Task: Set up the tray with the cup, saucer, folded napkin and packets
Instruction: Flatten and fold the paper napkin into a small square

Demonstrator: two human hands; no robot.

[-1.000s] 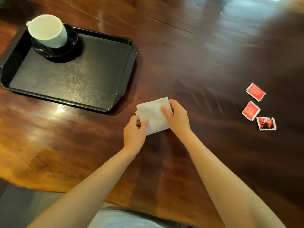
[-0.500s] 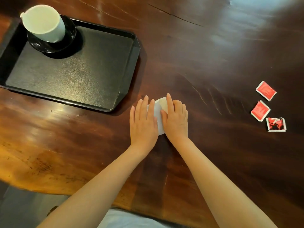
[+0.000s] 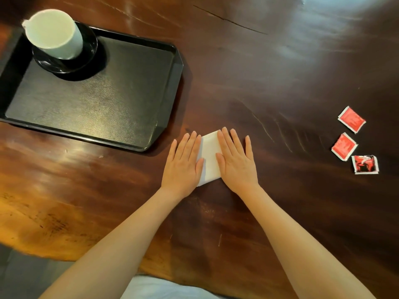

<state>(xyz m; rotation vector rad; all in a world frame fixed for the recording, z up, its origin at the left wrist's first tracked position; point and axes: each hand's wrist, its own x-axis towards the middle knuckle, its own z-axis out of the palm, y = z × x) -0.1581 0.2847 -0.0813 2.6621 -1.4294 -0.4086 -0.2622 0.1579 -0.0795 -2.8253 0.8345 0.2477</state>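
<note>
Head view: left hand [image 3: 183, 162] and right hand [image 3: 236, 160] flat, fingers spread wide, pressing folded napkin [image 3: 210, 157] onto table [image 3: 259, 83], just beside tray [image 3: 121, 87]. Risk: fold springing apart on release; packets [image 3: 350, 140] well apart, not yet loaded.

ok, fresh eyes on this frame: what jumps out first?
Both hands, left hand and right hand, lie flat on a white folded napkin at the centre of the dark wooden table. At upper left a black tray carries a white cup on a black saucer in its far left corner. Three red packets lie apart at the table's right.
</note>
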